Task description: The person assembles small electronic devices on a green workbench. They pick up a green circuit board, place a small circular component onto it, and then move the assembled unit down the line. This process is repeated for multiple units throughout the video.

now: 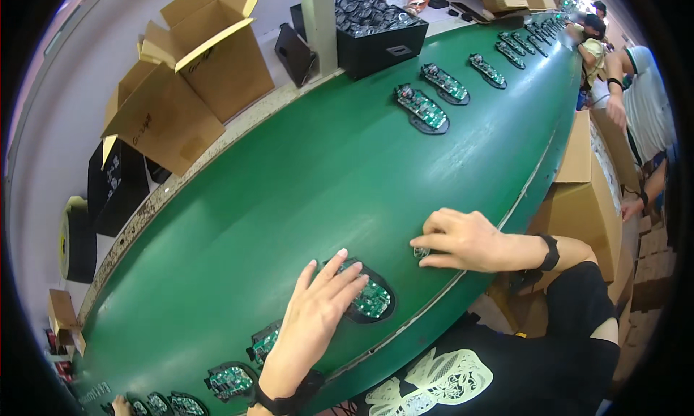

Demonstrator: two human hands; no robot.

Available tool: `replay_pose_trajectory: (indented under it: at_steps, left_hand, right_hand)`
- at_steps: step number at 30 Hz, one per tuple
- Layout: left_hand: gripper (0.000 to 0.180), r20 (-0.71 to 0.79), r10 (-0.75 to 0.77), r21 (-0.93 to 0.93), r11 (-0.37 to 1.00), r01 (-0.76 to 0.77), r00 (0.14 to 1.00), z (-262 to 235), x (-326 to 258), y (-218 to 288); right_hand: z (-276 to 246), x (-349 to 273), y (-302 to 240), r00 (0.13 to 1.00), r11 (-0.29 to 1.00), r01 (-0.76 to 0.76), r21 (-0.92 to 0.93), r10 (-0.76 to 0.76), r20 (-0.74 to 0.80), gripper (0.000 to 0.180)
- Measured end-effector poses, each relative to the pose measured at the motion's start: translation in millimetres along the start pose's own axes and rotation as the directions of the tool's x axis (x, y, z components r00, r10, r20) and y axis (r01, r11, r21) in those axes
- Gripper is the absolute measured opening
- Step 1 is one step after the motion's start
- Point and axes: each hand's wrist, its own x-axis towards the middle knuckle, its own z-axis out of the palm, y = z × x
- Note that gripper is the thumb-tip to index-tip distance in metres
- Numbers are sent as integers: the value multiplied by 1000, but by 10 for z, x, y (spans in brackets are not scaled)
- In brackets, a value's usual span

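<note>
My left hand (312, 316) lies palm down with its fingers spread over a black oval housing that carries a green circuit board (373, 300). Its fingertips rest on the board's left end, hiding part of it. Farther right, my right hand (466, 241) has thumb and fingers closed around a small, round, silvery coil-like piece (421, 252), low over the green belt. Most of that piece is covered by the fingers, so its exact kind does not show. Another housing with a board (266, 344) is partly hidden beside my left wrist.
The green conveyor belt (289, 199) carries more boards in housings (426, 112), several toward the far right and others (231, 381) lower left. Along the far edge stand cardboard boxes (173, 141) and a black bin (387, 49) of dark parts. People (636, 91) work at the right; another person's hand (121, 406) shows lower left.
</note>
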Motion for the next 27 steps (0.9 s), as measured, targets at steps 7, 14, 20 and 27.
replay_pose_trajectory:
  at_steps: [7,14,20,27]
  left_hand:
    - [60,-184,-179,189,958,213,966,-12,-289,170]
    - [63,-50,-252,313,915,255,966,217,-417,375]
    - [57,-77,-267,359,891,277,960,248,-369,409]
    - [53,-103,-223,354,902,246,969,262,-325,332]
  right_hand:
    - [-21,138,-37,1000,996,-9,91,8,12,35]
    - [-41,691,-284,975,965,215,148,-203,-92,38]
    - [164,954,-511,926,927,374,41,-375,48,38]
    - [246,1007,-626,903,893,424,-152,-405,140,43]
